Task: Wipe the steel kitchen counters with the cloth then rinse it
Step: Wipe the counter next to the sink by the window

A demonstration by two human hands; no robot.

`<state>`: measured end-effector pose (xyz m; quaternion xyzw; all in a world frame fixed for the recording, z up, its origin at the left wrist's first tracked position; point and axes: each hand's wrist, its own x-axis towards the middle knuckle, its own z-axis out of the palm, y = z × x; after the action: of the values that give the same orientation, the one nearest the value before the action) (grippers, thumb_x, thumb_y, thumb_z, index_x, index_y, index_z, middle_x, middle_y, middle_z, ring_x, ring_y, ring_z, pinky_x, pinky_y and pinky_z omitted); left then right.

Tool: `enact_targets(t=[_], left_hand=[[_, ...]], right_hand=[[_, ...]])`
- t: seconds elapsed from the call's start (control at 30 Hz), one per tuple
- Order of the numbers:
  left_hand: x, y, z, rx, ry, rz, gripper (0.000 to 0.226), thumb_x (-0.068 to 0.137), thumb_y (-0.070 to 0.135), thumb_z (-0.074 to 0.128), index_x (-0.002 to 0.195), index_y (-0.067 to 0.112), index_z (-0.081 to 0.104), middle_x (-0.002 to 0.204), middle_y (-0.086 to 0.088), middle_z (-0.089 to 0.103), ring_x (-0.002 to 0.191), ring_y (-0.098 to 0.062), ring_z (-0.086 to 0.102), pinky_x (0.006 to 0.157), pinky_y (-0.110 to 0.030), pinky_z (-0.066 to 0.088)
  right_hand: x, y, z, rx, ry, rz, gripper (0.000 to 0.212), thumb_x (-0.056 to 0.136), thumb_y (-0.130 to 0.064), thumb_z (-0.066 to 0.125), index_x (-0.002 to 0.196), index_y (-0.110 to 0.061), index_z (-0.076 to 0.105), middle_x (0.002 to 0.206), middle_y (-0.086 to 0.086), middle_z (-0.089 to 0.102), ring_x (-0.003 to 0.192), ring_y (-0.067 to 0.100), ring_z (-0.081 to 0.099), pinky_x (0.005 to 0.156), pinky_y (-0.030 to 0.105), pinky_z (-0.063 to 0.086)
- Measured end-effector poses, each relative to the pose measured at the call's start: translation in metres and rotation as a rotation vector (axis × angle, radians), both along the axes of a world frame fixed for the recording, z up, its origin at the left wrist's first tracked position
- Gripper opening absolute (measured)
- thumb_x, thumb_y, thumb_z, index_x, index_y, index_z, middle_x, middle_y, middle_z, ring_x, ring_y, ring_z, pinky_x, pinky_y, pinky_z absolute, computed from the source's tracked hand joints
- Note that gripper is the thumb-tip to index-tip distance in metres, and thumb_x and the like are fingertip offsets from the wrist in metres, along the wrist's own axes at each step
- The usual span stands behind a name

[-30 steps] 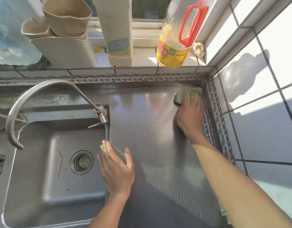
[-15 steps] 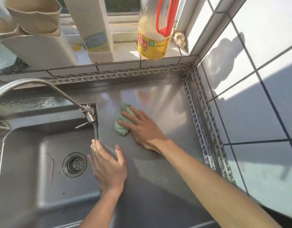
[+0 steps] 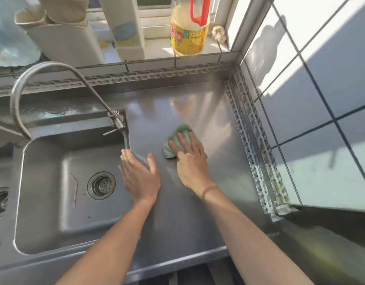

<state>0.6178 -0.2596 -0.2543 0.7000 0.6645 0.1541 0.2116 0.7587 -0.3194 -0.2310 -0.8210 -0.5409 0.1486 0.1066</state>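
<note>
A crumpled green cloth [image 3: 178, 133] lies on the steel counter [image 3: 198, 108] right of the sink. My right hand [image 3: 189, 161] presses down on it with straight fingers, covering its near half. My left hand [image 3: 139, 175] rests flat on the counter at the sink's right edge, fingers straight, holding nothing. The steel sink [image 3: 54, 229] is at the left with its drain [image 3: 101, 185] visible.
A curved steel faucet [image 3: 54, 68] arches over the sink. On the windowsill stand a yellow oil bottle [image 3: 189, 38] with a red handle, a white carton [image 3: 124, 27] and a beige holder [image 3: 60, 27]. A white tiled wall [image 3: 321, 99] bounds the counter's right side.
My right hand slid the cloth from the far right corner left toward the faucet, then back nearer to me at mid-counter. My left hand stayed at the sink's edge.
</note>
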Motion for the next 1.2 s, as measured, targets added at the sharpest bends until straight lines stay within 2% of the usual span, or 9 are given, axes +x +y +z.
enact_targets(t=[0.27, 0.37, 0.43, 0.5, 0.6, 0.77, 0.97, 1.07, 1.2], left_hand=[[-0.04, -0.034, 0.007, -0.07, -0.11, -0.292, 0.079, 0.105, 0.033, 0.052, 0.164, 0.001, 0.009, 0.174, -0.015, 0.01, 0.164, -0.027, 0.002, 0.133, -0.047, -0.001], [-0.074, -0.079, 0.007, -0.018, -0.051, -0.489, 0.079, 0.105, 0.038, 0.048, 0.165, 0.005, 0.01, 0.176, -0.009, 0.005, 0.164, -0.02, -0.006, 0.133, -0.044, -0.001], [-0.09, -0.1, 0.002, 0.025, 0.025, -0.573, 0.077, 0.105, 0.04, 0.045, 0.165, 0.004, 0.013, 0.176, -0.01, 0.005, 0.164, -0.021, -0.004, 0.133, -0.048, 0.007], [-0.095, -0.11, -0.001, 0.071, 0.096, -0.61, 0.075, 0.106, 0.038, 0.043, 0.164, 0.0, 0.015, 0.175, -0.013, 0.006, 0.164, -0.026, -0.001, 0.132, -0.052, 0.013], [-0.091, -0.112, -0.003, 0.14, 0.172, -0.619, 0.072, 0.106, 0.037, 0.044, 0.161, -0.004, 0.022, 0.173, -0.019, 0.013, 0.163, -0.033, 0.006, 0.13, -0.055, 0.021], [-0.092, -0.111, -0.008, 0.196, 0.205, -0.614, 0.071, 0.106, 0.037, 0.043, 0.16, -0.005, 0.026, 0.172, -0.022, 0.017, 0.162, -0.035, 0.011, 0.128, -0.055, 0.023], [-0.093, -0.11, -0.004, 0.151, 0.195, -0.618, 0.072, 0.107, 0.041, 0.036, 0.161, -0.005, 0.025, 0.172, -0.022, 0.017, 0.162, -0.034, 0.01, 0.131, -0.052, 0.019], [-0.093, -0.11, 0.004, 0.104, 0.209, -0.629, 0.073, 0.107, 0.043, 0.034, 0.161, -0.005, 0.023, 0.172, -0.022, 0.015, 0.163, -0.035, 0.008, 0.132, -0.051, 0.017], [-0.092, -0.106, 0.02, -0.002, 0.258, -0.654, 0.074, 0.109, 0.046, 0.033, 0.164, -0.001, 0.016, 0.174, -0.019, 0.006, 0.163, -0.032, 0.0, 0.134, -0.046, 0.006]], right_hand=[[0.012, -0.176, 0.016, -0.136, -0.026, 0.258, 0.06, 0.098, -0.025, 0.032, 0.157, -0.034, 0.034, 0.168, -0.002, 0.024, 0.158, 0.026, 0.01, 0.128, 0.048, 0.015], [0.046, -0.18, 0.019, -0.181, -0.05, 0.118, 0.064, 0.104, -0.025, 0.035, 0.156, -0.047, 0.007, 0.169, -0.009, 0.007, 0.158, 0.017, -0.007, 0.13, 0.046, 0.006], [0.061, -0.156, 0.019, -0.095, -0.038, -0.041, 0.06, 0.106, -0.025, 0.037, 0.155, -0.048, 0.011, 0.168, -0.008, 0.01, 0.157, 0.018, -0.002, 0.127, 0.047, 0.002], [0.067, -0.115, 0.014, -0.092, -0.057, -0.198, 0.057, 0.106, -0.024, 0.038, 0.159, -0.034, 0.021, 0.17, 0.002, 0.012, 0.157, 0.028, -0.001, 0.128, 0.052, 0.003], [0.039, -0.057, 0.006, -0.144, -0.043, -0.371, 0.058, 0.108, -0.029, 0.039, 0.162, -0.03, 0.017, 0.172, 0.004, 0.005, 0.158, 0.033, -0.007, 0.128, 0.053, 0.001], [-0.046, -0.074, 0.007, 0.0, 0.007, -0.118, 0.057, 0.099, -0.017, 0.046, 0.154, -0.03, 0.042, 0.168, 0.0, 0.027, 0.158, 0.031, 0.011, 0.126, 0.05, 0.014], [-0.049, -0.206, 0.02, -0.073, -0.005, 0.149, 0.058, 0.099, -0.013, 0.05, 0.154, -0.026, 0.043, 0.166, 0.001, 0.029, 0.156, 0.033, 0.019, 0.125, 0.052, 0.022], [-0.014, -0.225, 0.026, -0.155, -0.033, 0.02, 0.062, 0.1, -0.01, 0.05, 0.158, -0.027, 0.035, 0.169, 0.0, 0.02, 0.158, 0.03, 0.009, 0.126, 0.049, 0.021], [0.0, -0.187, 0.023, -0.202, -0.058, -0.271, 0.057, 0.101, -0.014, 0.029, 0.158, -0.017, 0.032, 0.172, 0.008, 0.005, 0.158, 0.034, -0.006, 0.128, 0.049, 0.003]])
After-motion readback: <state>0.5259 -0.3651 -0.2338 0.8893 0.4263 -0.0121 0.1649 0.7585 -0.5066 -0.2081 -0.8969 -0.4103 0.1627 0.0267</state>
